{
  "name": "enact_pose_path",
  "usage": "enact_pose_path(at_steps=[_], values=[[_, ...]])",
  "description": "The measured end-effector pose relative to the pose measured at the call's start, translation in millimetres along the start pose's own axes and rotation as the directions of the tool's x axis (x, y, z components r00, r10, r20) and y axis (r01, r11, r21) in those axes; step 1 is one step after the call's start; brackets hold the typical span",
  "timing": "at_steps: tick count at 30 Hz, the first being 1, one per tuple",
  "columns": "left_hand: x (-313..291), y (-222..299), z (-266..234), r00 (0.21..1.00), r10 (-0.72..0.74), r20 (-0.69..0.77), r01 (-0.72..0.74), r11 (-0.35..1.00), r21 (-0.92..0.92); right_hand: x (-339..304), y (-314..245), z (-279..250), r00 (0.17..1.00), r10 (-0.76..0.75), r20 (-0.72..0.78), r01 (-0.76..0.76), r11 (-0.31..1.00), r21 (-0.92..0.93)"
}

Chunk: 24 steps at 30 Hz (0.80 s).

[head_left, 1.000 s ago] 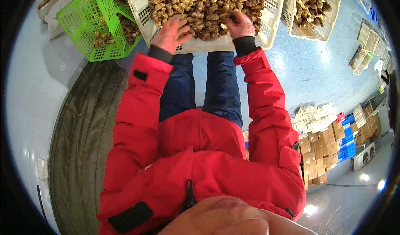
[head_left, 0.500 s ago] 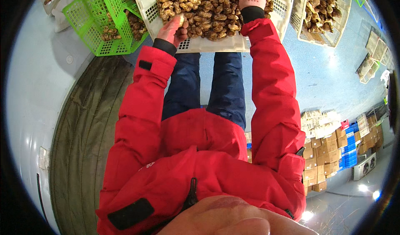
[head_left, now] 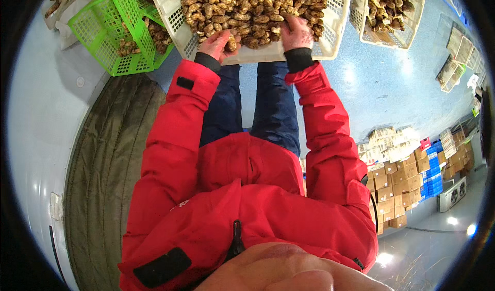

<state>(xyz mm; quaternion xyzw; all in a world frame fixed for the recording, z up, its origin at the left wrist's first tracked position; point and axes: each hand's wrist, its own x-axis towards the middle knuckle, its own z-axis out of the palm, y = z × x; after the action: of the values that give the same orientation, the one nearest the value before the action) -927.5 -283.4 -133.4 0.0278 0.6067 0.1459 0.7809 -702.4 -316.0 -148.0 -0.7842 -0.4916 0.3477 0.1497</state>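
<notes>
A white plastic crate [head_left: 332,12] in front of me holds a thick layer of brown-and-cream knobby mushrooms [head_left: 247,7]. My left hand [head_left: 215,44] is closed on one stubby mushroom [head_left: 230,44], held over the near left part of the crate. At the near edge of the pile, my right hand [head_left: 297,34] has its fingers curled round a mushroom [head_left: 276,31] among the others. Both hands are inside the near rim, a short way apart.
A green plastic crate [head_left: 105,30] with some mushrooms stands left, another white crate [head_left: 412,28] of longer brown mushrooms right. A dark quilted curtain [head_left: 103,172] hangs at the left. Cardboard boxes [head_left: 397,193] and blue crates [head_left: 432,175] are stacked at the right.
My right hand has come back from the far right of the pile to its near edge, closer to my left hand. My left hand has turned, with a mushroom showing in its fingers.
</notes>
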Motion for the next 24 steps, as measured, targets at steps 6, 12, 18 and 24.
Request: enact_pose_path(at_steps=[6, 12, 18, 24], values=[[-1.9, 2.5, 1.4, 0.997, 0.040, -0.072, -0.038, 0.999, 0.020, 17.5, 50.5, 7.6, 1.000, 0.016, 0.015, -0.010, 0.949, -0.316], [1.0, -0.7, 5.5, 0.994, 0.078, -0.083, -0.089, 0.987, -0.132, -0.2, 58.0, 19.3, 0.908, 0.324, 0.264, -0.415, 0.627, 0.659], [-0.2, -8.1, 22.1, 0.999, -0.032, -0.020, 0.028, 0.987, -0.161, -2.4, -1.1, 5.3, 0.971, 0.062, 0.233, -0.135, 0.941, 0.312], [-5.1, -2.2, 29.7, 0.999, 0.035, 0.026, -0.034, 0.998, -0.045, 86.1, 33.6, 7.9, 0.965, 0.068, 0.255, 0.104, 0.790, -0.604]])
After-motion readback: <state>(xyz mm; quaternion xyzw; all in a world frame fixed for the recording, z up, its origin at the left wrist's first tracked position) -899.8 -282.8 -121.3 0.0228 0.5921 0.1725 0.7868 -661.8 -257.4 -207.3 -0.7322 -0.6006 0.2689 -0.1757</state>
